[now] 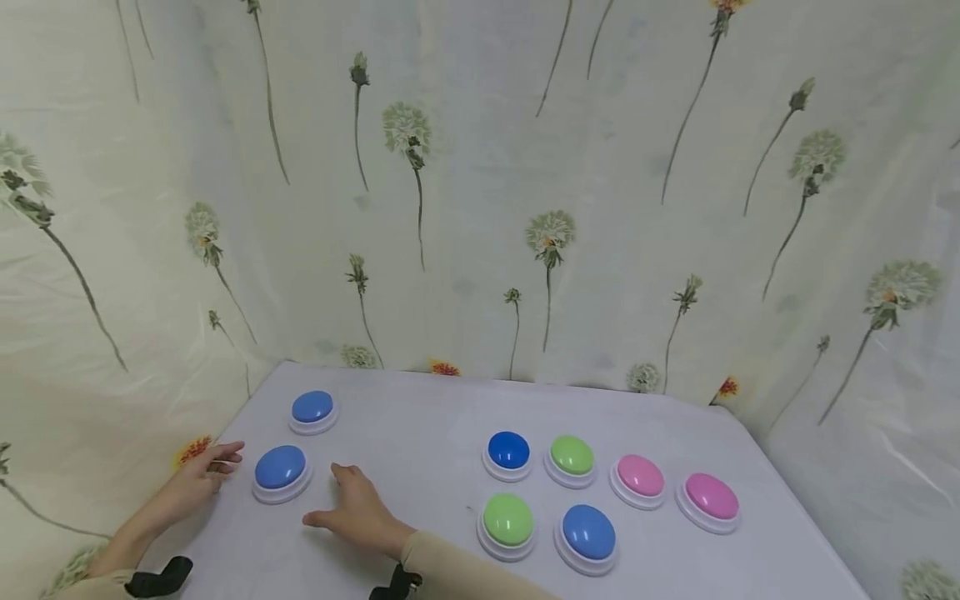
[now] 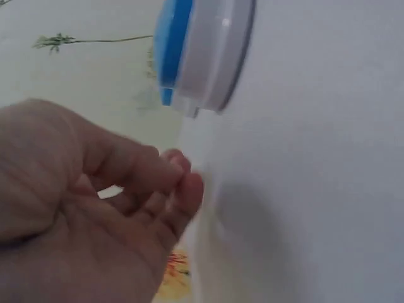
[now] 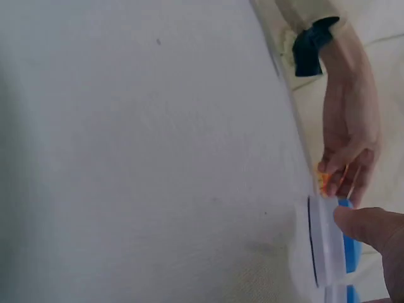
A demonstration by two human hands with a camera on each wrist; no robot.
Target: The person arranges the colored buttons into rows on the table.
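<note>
A blue push button on a white round base [image 1: 281, 468] stands near the table's left edge, between my two hands. Just left of it is my left hand [image 1: 193, 485], its fingers loosely bent and holding nothing. The left wrist view shows that hand [image 2: 113, 189] beside and apart from a button's white base [image 2: 211, 50]. My right hand [image 1: 362, 512] is to the right of the same button, thumb and fingers spread around bare air. In the right wrist view its thumb [image 3: 372, 227] overlaps the blue button [image 3: 328, 243]. A second blue button [image 1: 312, 407] stands behind.
On the right half of the white table [image 1: 420, 433] stand a dark blue button [image 1: 508, 450], green buttons [image 1: 572, 455] [image 1: 508, 518], a lighter blue button [image 1: 588, 532] and pink buttons [image 1: 641, 475] [image 1: 712, 496]. A dandelion-print curtain [image 1: 465, 208] hangs behind and at both sides.
</note>
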